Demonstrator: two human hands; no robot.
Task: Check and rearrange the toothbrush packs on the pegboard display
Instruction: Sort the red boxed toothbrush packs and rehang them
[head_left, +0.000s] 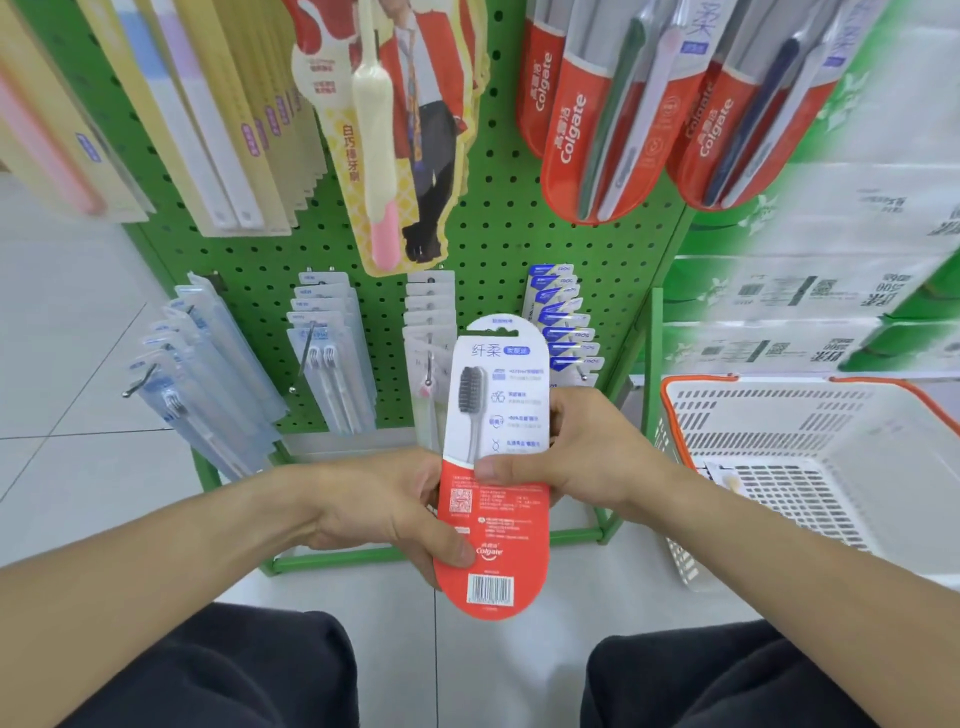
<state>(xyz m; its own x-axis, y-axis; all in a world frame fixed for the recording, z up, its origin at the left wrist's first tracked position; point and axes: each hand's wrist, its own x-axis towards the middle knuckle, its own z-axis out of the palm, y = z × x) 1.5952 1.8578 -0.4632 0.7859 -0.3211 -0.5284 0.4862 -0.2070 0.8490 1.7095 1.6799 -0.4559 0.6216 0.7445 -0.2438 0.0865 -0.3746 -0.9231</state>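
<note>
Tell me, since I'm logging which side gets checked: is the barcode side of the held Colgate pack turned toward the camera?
Yes, the Colgate pack, held by the left hand and right hand, shows its barcode and printed back panel.

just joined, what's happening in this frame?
A person crouched at a green pegboard holds one Colgate toothbrush pack in both hands, back side up with the barcode toward the camera. The left hand grips its lower left edge; the right hand pinches the middle from the right. More packs hang on the hooks behind it, and a white basket sits to the right.
</note>
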